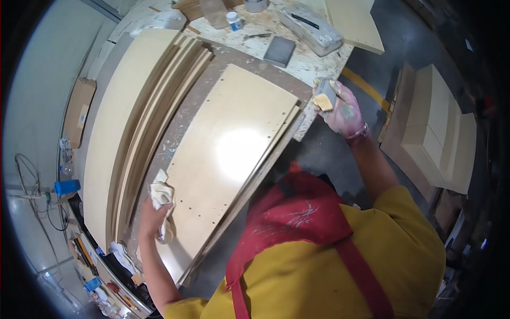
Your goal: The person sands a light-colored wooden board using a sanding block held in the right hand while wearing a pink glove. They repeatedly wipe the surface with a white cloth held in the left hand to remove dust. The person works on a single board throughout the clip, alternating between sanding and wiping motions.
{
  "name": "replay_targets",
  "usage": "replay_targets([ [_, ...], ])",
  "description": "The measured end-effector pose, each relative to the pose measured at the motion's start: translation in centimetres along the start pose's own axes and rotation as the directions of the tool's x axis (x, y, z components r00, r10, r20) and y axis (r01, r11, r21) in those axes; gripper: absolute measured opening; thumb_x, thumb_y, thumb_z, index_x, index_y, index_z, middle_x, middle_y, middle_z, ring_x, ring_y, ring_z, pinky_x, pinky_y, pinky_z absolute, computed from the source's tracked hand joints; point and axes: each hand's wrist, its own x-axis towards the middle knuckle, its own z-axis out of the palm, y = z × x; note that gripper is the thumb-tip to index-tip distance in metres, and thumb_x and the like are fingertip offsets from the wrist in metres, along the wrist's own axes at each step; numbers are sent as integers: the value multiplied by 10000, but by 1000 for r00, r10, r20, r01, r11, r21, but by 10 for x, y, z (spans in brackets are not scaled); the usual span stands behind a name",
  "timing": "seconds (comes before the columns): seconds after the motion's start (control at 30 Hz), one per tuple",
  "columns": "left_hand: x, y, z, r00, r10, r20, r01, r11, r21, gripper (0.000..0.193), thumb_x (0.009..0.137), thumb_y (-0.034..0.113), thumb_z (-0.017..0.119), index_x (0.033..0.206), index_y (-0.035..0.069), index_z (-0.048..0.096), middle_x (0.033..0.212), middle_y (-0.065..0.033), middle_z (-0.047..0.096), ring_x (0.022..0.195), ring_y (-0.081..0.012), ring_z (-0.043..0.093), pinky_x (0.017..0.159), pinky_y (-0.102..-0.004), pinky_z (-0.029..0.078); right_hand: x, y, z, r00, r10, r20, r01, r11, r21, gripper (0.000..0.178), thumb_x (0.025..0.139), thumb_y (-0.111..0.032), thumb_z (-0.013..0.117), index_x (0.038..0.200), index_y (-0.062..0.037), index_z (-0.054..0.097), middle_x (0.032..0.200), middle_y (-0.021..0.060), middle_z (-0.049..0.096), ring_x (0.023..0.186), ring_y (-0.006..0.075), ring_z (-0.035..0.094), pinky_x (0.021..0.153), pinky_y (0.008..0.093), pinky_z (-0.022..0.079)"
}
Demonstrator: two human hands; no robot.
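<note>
A pale glossy wooden panel (228, 143) with small drilled holes lies on top of a short stack on the workbench. My left hand (155, 212) grips a crumpled white rag (161, 194) against the panel's left edge. My right hand (342, 109), stained with paint, is raised past the panel's far right corner and holds a small grey and tan sanding block (324, 98).
A taller stack of long pale boards (133, 122) lies left of the panel. On the speckled bench top (303, 61) are a grey block (280, 50), a wrapped bundle (311, 29) and a small jar (234, 20). More panels (435, 133) rest on the floor at right.
</note>
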Motion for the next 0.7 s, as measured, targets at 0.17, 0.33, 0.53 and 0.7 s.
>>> replay_targets([
  [0.17, 5, 17, -5, 993, 65, -94, -57, 995, 83, 437, 723, 270, 785, 1046, 35, 610, 966, -211, 654, 923, -399, 614, 770, -424, 481, 61, 22, 33, 999, -41, 20, 41, 999, -29, 319, 954, -250, 467, 1156, -15, 541, 1110, 124, 612, 1019, 280, 600, 908, 453, 491],
  [0.33, 31, -21, -7, 971, 186, -149, -180, 982, 55, 364, 754, 194, 759, 1052, 27, 632, 937, -199, 666, 901, -386, 630, 759, -411, 491, 98, 67, 49, 993, -93, -73, 93, 996, 2, 337, 888, -264, 571, 1175, -95, 520, 1110, 96, 605, 1027, 263, 588, 878, 394, 467],
  [0.53, 37, -37, -35, 989, 145, -14, -146, 983, -113, 358, 792, 52, 604, 1147, 1, 597, 1051, -180, 667, 973, -276, 651, 845, -357, 479, 106, 57, 43, 966, -75, -247, 53, 994, -97, 259, 893, -225, 590, 1113, -92, 561, 1031, 82, 626, 941, 247, 605, 838, 419, 488],
  [0.7, -18, -59, -40, 985, 50, 167, -52, 999, 6, 472, 710, 79, 747, 1139, 20, 558, 1045, -132, 653, 966, -257, 630, 828, -349, 481, 103, 58, 27, 984, -57, -167, 55, 998, -20, 259, 874, -242, 615, 1102, -136, 554, 1034, 72, 611, 963, 249, 591, 846, 435, 475],
])
